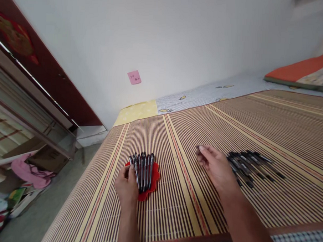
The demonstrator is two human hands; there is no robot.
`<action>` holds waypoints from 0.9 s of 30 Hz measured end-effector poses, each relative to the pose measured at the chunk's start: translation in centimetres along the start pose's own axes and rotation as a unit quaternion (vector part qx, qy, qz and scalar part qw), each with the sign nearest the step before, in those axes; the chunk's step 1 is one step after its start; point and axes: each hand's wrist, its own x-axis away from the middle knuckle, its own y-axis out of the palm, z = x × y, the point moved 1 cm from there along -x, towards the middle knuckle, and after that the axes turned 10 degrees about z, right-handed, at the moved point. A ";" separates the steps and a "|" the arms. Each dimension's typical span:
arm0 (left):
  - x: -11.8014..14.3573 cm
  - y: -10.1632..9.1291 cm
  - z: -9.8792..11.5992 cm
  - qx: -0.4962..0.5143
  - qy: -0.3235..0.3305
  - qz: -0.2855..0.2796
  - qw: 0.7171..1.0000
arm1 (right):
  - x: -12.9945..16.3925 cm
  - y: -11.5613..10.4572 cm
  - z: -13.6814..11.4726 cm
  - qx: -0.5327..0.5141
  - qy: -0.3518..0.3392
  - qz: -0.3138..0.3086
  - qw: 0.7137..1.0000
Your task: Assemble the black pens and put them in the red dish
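Observation:
Several dark pens lie side by side on a red scalloped dish, lengthwise away from me. My left hand is at the dish's left edge, fingers curled, its thumb pressed on the leftmost pen. Further right, my right hand hovers above the striped mat with thumb and fingers pinched together. A small dark tip shows at those fingertips; what it belongs to is hidden. Just beyond that wrist, a loose pile of similar black pens lies slantwise on the mat, partly covered by my right hand and forearm.
A pink note is stuck on the white wall. An orange-edged pillow lies at the far right of the bed. On the left are a dark red door and a shelf with a pink cloth near the floor.

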 end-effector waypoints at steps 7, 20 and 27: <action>7.6 2.0 7.6 0.160 0.017 -0.089 0.983 | 0.2 -2.3 -4.6 -0.139 -0.123 0.108 0.977; 14.5 4.2 7.8 0.273 -0.137 -0.317 0.898 | -1.5 -4.4 -3.0 0.272 -0.166 0.007 0.948; 12.3 5.0 6.4 0.306 -0.220 -0.270 0.886 | -1.4 -5.2 -1.8 0.709 -0.169 -0.064 0.681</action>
